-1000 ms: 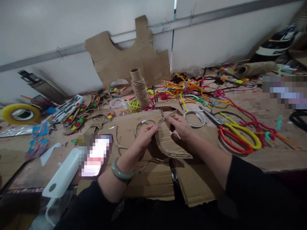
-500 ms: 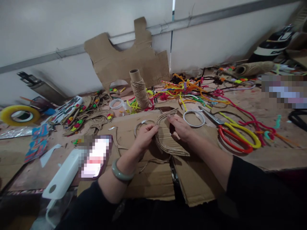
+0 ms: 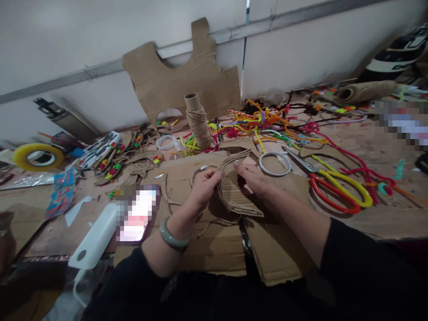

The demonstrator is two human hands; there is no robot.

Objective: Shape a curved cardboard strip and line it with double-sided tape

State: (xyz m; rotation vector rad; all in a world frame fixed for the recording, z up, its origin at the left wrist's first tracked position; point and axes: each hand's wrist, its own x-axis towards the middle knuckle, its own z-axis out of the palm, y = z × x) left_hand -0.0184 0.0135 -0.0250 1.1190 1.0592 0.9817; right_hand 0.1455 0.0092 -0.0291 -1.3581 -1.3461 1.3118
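The left hand (image 3: pixel 203 187) is pinching the left edge of a curved cardboard piece (image 3: pixel 235 189) between the thumb and the bent fingers. The right hand (image 3: pixel 253 179) is facing it from the other side, its fingers curling close to the upper part of the piece; these fingers are partly hiding one another, and I cannot tell if they are gripping it. So the piece is staying between both hands, and several twine-like strands (image 3: pixel 223 199) are following its rounded left edge. Its lower tip is pointing toward the right forearm (image 3: pixel 297 218).

Below, cardboard sheets (image 3: pixel 214 261) are covering part of the surface (image 3: pixel 394 225), and a dark gap is dividing them. Their near edges are reaching to the dark clothing (image 3: pixel 220 301), and between the forearms some bare cardboard is giving room for moving.

On the right, a white ring (image 3: pixel 277 174) is lying near the right hand, and open scissors (image 3: pixel 312 168) are lying just beyond it, so this side is being narrower. On the left, a phone (image 3: pixel 140 214) is lying near the wrist with the bangle (image 3: pixel 174 235). Farther back, a spool of twine (image 3: pixel 199 127) is standing beside tangled coloured cords (image 3: pixel 267 119), and a cut cardboard shape (image 3: pixel 187 82) is leaning at the wall (image 3: pixel 317 67).
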